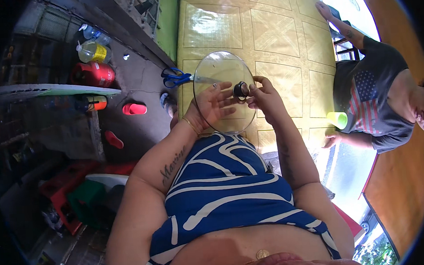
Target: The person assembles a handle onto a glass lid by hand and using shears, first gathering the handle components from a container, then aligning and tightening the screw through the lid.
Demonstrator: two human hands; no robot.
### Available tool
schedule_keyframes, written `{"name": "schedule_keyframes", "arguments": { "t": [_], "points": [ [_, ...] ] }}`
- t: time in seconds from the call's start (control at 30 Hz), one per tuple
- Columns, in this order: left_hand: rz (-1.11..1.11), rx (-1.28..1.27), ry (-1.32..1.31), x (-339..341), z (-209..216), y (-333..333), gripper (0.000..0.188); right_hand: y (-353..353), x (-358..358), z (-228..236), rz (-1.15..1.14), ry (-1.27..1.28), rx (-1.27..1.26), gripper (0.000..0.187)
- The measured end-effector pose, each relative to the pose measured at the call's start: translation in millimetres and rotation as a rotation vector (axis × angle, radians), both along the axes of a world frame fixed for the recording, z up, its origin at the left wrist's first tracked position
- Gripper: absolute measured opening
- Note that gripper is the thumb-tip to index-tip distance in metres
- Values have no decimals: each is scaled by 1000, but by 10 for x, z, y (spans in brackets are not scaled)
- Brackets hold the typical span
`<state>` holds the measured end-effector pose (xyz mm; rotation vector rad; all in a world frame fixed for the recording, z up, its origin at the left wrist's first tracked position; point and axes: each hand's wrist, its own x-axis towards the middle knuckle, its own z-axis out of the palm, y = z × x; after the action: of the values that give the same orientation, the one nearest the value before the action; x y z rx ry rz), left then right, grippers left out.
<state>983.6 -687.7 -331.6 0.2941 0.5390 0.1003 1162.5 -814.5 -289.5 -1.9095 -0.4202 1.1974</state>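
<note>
A round clear glass lid (218,65) with a black knob (240,91) is held over the table in front of me. My right hand (266,97) closes its thumb and fingers on the lid's right side, next to the knob. Seen through the glass, my left hand (213,103) lies behind the lid with fingers spread; whether it touches the glass I cannot tell. A small metal spot shows near its fingertips, too small to name. Blue-handled scissors (175,77) lie at the table's left edge, their blades reaching behind the lid.
A yellow patterned tablecloth (274,43) covers the table. Across its right side sits another person (373,90), one hand near a yellow-green cup (337,119). On the floor to the left are red slippers (134,108), plastic bottles (93,51) and a red container (94,74).
</note>
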Motion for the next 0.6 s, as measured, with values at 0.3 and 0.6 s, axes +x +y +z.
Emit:
{"name": "schedule_keyframes", "arguments": {
  "t": [0.3, 0.6],
  "points": [
    [-133, 8, -70, 1, 90, -34, 39, 49, -120, -84, 95, -169, 156, 55],
    [-122, 65, -5, 17, 57, -48, 37, 144, -93, -115, 26, 33, 199, 54]
  ]
}}
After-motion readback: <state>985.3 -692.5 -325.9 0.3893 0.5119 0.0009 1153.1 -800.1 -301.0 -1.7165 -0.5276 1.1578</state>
